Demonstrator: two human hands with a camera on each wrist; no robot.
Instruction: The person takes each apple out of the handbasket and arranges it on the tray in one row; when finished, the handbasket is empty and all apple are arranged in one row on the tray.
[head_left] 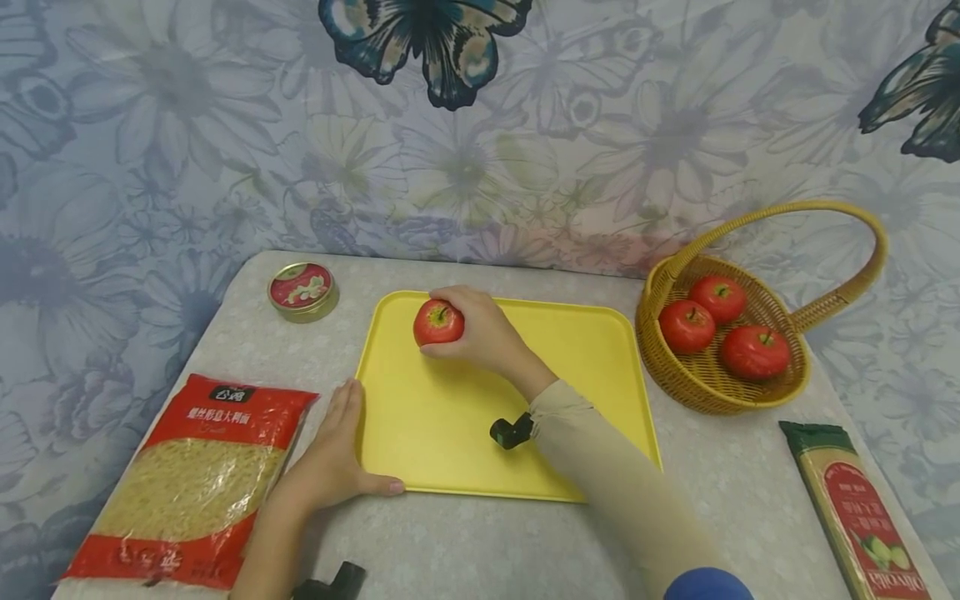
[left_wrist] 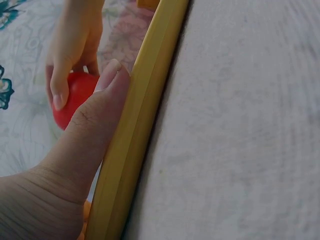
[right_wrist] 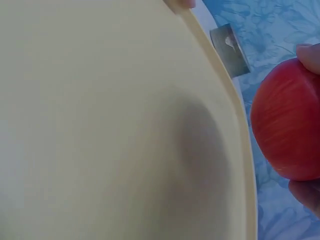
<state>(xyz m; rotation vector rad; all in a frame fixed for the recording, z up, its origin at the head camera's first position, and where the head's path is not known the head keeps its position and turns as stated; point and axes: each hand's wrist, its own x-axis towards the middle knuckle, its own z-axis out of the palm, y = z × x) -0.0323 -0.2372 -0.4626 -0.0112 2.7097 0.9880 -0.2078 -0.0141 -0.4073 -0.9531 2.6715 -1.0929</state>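
Head view: apple [head_left: 438,322] is clamped in right hand [head_left: 483,333] above tray [head_left: 431,429], far left.
Its near left corner is touched by left hand [head_left: 330,461], thumb and fingers apart.

We stretch our sleeved right arm [head_left: 622,483] forward and leftward, its right hand [head_left: 476,329] in a grip between thumb and fingers; how far those fingers wrap on the hidden side, we cannot quite tell. Our bare left forearm [head_left: 273,537] ends in a left hand [head_left: 333,454] with straight fingers pointing ahead and its thumb [left_wrist: 82,130] stretched sideways.
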